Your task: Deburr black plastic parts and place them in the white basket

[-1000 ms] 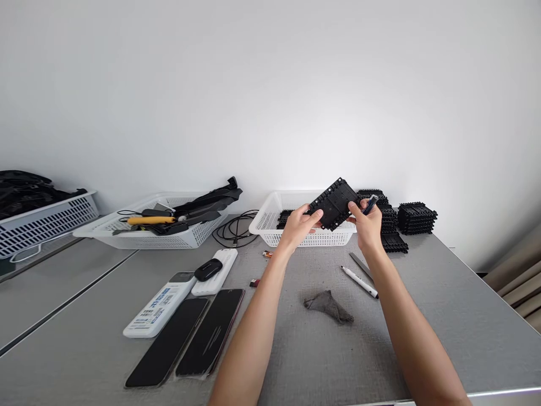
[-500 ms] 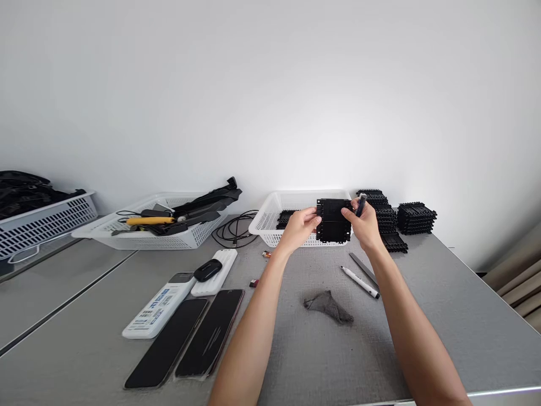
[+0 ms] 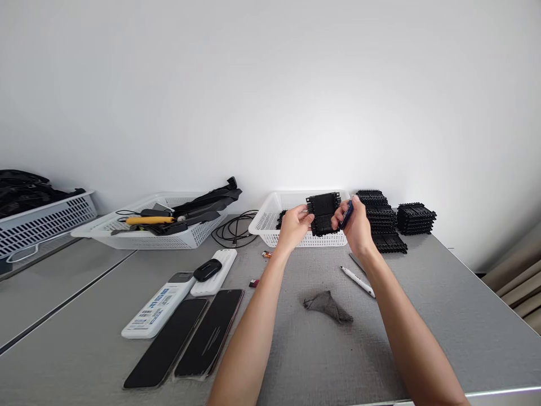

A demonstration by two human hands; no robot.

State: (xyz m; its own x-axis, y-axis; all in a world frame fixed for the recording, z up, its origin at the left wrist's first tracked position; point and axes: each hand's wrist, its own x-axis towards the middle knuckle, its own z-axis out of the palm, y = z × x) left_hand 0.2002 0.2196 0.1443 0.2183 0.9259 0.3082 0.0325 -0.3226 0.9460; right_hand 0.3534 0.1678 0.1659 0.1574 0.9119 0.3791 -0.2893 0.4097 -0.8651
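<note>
1. My left hand (image 3: 295,226) pinches the left edge of a black plastic panel (image 3: 323,213), thumb in front and the other fingers behind it.
2. My right hand (image 3: 357,226) grips the panel's right edge, and its fingers are also curled around a small dark blue object (image 3: 346,214) (too small for me to tell what it is).
3. The panel stands roughly upright between both hands, raised above the tabletop (image 3: 443,316), in front of the white basket (image 3: 270,223) at my 12 o'clock.
4. At 1 o'clock, just beside that basket, sit stacks of black panels (image 3: 382,220), with another stack (image 3: 416,217) a little farther right.
5. Below my right hand a white pen (image 3: 357,281) lies on the tabletop, and a crumpled grey cloth (image 3: 328,305) rests between my forearms.
6. At 10 o'clock a second white basket (image 3: 147,237) holds black parts and a yellow-handled tool (image 3: 147,220); a black cable (image 3: 234,228) is coiled between the two baskets.
7. At 8 o'clock lie two dark phones (image 3: 190,341), a white remote (image 3: 158,307) and a white power bank (image 3: 215,270) with a black mouse-like device (image 3: 207,269) on it.
</note>
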